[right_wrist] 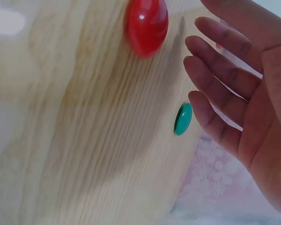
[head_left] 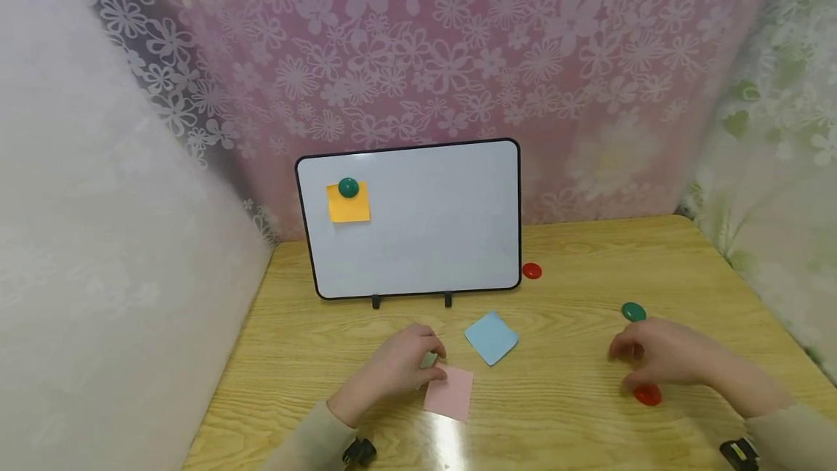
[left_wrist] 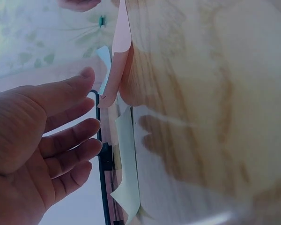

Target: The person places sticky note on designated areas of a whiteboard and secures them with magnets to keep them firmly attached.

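1 left hand point(head_left: 400, 363), fingers loosely spread, near a pink note point(head_left: 453, 395); right hand point(head_left: 668, 355), likewise spread, near a red magnet point(head_left: 647, 395).

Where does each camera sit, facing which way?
Head: worn there, looking forward and down at the whiteboard; left hand, right hand show.
Left wrist: worn there, facing tabletop and pink note; mainly left hand shows.
Right wrist: worn there, facing tabletop and red disc; right hand shows.
Head and left wrist share the pink note.

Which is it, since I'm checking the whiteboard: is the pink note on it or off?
Off: the head view shows the pink note on the table by the left hand, while the orange note is on the whiteboard.
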`<state>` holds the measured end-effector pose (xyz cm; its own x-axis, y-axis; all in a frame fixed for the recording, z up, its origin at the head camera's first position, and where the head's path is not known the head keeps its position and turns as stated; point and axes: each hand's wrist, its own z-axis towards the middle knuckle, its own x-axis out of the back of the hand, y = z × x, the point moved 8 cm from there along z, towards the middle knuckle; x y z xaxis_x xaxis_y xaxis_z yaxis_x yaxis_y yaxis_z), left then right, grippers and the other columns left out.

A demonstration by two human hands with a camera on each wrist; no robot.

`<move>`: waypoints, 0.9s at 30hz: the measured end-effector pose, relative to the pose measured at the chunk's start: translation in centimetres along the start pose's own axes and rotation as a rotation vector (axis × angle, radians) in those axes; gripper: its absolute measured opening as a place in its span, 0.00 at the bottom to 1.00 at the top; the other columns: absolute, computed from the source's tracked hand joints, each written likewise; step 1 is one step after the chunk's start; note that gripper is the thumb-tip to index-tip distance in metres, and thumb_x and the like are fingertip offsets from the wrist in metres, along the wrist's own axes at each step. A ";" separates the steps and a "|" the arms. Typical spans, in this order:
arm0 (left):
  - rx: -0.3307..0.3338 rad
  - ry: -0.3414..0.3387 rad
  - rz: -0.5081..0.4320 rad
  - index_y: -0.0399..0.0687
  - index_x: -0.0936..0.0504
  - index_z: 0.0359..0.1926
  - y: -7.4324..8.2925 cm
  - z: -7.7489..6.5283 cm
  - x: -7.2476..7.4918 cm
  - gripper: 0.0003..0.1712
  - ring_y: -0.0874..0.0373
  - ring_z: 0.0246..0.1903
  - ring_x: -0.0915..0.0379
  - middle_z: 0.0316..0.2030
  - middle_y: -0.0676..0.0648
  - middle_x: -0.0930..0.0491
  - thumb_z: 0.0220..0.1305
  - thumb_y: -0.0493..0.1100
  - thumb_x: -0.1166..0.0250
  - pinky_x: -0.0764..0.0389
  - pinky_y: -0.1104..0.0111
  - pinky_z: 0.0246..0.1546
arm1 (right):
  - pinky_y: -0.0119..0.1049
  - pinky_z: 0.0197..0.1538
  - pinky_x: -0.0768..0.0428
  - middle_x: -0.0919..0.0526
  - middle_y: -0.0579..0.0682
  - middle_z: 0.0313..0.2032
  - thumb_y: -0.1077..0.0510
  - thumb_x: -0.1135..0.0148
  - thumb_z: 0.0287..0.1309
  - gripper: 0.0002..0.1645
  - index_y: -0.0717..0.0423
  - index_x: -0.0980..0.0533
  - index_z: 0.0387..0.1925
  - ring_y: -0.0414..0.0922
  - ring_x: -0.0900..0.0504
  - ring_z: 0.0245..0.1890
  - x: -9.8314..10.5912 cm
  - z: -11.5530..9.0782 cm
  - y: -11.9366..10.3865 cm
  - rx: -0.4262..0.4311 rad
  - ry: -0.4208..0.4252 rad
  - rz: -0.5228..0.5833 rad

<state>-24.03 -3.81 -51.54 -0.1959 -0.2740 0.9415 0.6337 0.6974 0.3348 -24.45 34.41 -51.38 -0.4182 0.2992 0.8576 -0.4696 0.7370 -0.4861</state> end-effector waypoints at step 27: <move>0.070 -0.062 0.060 0.54 0.11 0.39 0.2 0.2 0.0 0.15 0.64 0.38 0.27 0.34 0.58 0.22 0.59 0.55 0.17 0.22 0.71 0.39 | 0.37 0.39 0.20 0.21 0.28 0.38 0.42 0.09 0.34 0.30 0.37 0.16 0.42 0.31 0.26 0.36 -1.1 -1.7 1.8 -0.051 -0.087 -0.040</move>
<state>-24.06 -3.47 -51.49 -0.2062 -0.1907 0.9598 0.5919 0.7567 0.2775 -23.54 36.44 -52.90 -0.4669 0.2174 0.8572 -0.4480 0.7776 -0.4412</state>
